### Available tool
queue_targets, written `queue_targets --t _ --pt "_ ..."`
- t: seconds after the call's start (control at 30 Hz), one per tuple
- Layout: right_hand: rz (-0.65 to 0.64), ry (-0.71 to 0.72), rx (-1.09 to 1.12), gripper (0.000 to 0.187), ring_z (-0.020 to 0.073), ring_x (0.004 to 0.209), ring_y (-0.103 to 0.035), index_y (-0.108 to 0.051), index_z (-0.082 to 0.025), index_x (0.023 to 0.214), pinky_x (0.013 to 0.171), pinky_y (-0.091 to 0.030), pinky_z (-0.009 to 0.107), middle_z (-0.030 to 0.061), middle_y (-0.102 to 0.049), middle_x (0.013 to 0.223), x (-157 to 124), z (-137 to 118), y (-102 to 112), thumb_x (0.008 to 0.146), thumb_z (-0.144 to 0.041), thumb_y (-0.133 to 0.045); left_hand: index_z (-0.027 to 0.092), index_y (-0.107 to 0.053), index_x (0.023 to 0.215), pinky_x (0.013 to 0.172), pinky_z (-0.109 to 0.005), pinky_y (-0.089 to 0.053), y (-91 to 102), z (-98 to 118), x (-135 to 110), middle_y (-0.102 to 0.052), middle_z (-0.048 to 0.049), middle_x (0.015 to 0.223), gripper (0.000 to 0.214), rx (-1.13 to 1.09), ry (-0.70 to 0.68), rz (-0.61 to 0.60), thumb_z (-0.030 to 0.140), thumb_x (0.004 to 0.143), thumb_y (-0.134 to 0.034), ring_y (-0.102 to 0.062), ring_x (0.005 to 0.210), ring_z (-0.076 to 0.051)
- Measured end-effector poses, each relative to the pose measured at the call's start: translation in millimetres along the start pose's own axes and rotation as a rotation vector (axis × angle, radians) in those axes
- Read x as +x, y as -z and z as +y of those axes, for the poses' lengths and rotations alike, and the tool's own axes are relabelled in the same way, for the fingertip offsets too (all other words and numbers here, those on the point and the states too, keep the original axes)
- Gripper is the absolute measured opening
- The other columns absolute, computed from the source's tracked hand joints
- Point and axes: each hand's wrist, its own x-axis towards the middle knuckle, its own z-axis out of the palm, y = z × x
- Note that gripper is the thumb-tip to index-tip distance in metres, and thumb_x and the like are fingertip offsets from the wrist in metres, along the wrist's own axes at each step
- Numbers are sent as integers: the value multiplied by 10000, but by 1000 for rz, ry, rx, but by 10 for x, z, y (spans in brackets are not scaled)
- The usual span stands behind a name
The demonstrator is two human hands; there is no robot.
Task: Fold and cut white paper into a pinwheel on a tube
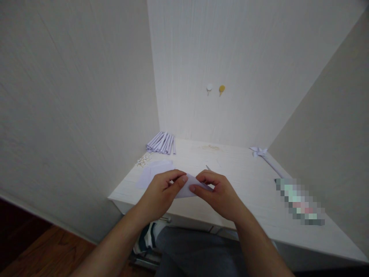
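Between my hands, just above the front of the white table, is a folded piece of pale paper. My left hand pinches its left side with thumb and fingers. On the other side, my right hand grips the paper between thumb and curled fingers. A narrow pointed tip, perhaps of scissors, sticks out behind my right hand; the rest of it is hidden. Several flat pale paper sheets lie left of my left hand.
Rolled paper tubes lie in a bundle at the back left, near small white pieces. A paper pinwheel on a rolled stick rests along the right wall. A blurred-out object lies at right. Two round hooks are on the back wall.
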Motion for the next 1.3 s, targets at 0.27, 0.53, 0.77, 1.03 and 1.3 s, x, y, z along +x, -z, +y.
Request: queue_targets --t 0.27,0.53,0.77,1.03,1.3 --pt "25 9 16 120 155 698 -545 -694 -198 775 604 -393 273 3 -639 746 20 14 -18 859 -280 -719 169 -741 977 624 -250 -479 -59 -78 -2 -720 -51 865 247 -8 21 75 369 875 -636 -618 767 -184" --pt "77 49 103 132 154 705 -528 -673 -210 858 627 -409 273 -3 -614 754 13 16 -13 943 -298 -620 177 -743 979 611 -250 -477 -53 -52 6 -710 -44 849 255 -33 28 89 379 879 -624 -619 778 -187" --pt "44 40 107 136 159 727 -540 -674 -218 845 647 -420 275 -3 -625 766 17 20 -3 945 -296 -624 172 -734 872 666 -270 -459 -21 -62 32 -703 -26 807 242 -87 39 128 388 855 -626 -596 737 -173" --pt "8 80 34 133 163 753 -579 -700 -221 875 670 -437 276 7 -665 802 8 22 -4 953 -297 -623 168 -734 840 620 -261 -430 -12 -31 30 -674 -21 752 256 -32 33 52 360 877 -569 -556 688 -164" --pt "8 72 -10 129 160 733 -584 -688 -224 877 643 -426 274 0 -668 786 3 14 -11 956 -296 -617 174 -744 881 642 -263 -433 -6 -10 20 -693 -30 788 289 34 16 6 342 921 -513 -572 724 -174"
